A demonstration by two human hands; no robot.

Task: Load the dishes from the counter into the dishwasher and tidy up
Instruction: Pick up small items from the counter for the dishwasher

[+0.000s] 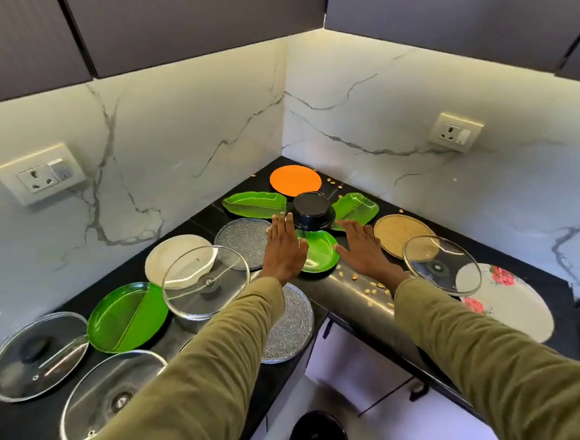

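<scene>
A black bowl (313, 210) stands upside down near the counter's inner corner, partly on a small round green plate (320, 255). My left hand (283, 246) is stretched flat with straight fingers just left of the bowl, over the green plate's left edge. My right hand (362, 249) is flat with fingers spread, just right of the bowl. Neither hand holds anything. Behind the bowl lie an orange plate (295, 180) and two green leaf-shaped plates (255, 204) (358, 208).
On the black L-shaped counter (209, 215): a white plate (178, 258), textured silver plates (240, 238) (289, 326), a green divided plate (125, 317), several glass lids (205, 277) (441, 264), a brown plate (401, 231), a floral plate (514, 302). Scattered crumbs (375, 286) lie by the edge.
</scene>
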